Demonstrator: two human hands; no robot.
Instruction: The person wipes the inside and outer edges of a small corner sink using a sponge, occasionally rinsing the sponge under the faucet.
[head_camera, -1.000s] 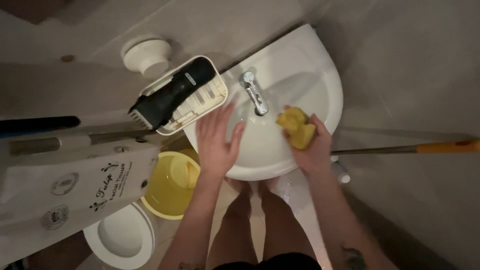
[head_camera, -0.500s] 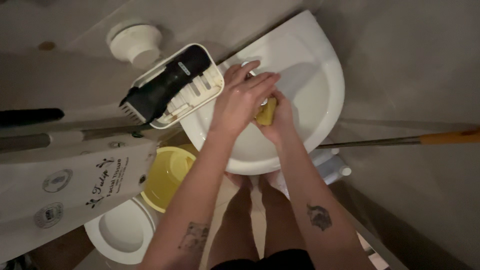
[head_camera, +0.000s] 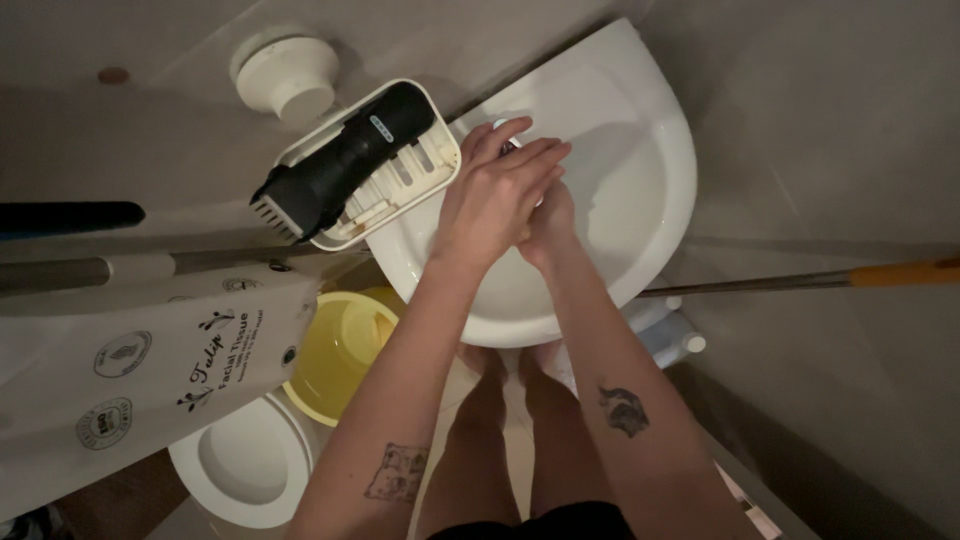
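We press our left hand (head_camera: 497, 195) over our right hand (head_camera: 548, 222), both curled shut together above the white sink (head_camera: 640, 170); whatever sits between the palms is hidden, so we cannot tell what they grip. At ten o'clock a black brush (head_camera: 335, 165) lies in a cream rack (head_camera: 425, 165), and at eight o'clock a yellow bucket (head_camera: 335, 355) stands beside a white toilet bowl (head_camera: 240, 465). At three o'clock runs an orange-handled pole (head_camera: 800, 280).
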